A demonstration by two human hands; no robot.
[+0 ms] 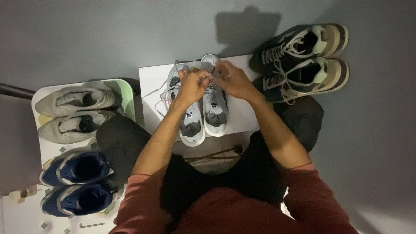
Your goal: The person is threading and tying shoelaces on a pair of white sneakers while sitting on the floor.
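Note:
A pair of light grey sneakers [215, 113] stands side by side on a white board [151, 82] in front of me, toes pointing away. My left hand [193, 84] and my right hand [231, 79] meet over the front of the pair, fingers pinched on a white shoelace [161, 96]. The lace's loose end trails off to the left over the board. Which of the two shoes the lace belongs to is hidden under my hands.
A dark pair of sneakers with tan heels [303, 60] lies to the right. On a pale stool [125, 93] at the left rest a beige pair [76, 113] and a blue pair [78, 184]. My dark-trousered knees flank the board. Grey floor lies beyond.

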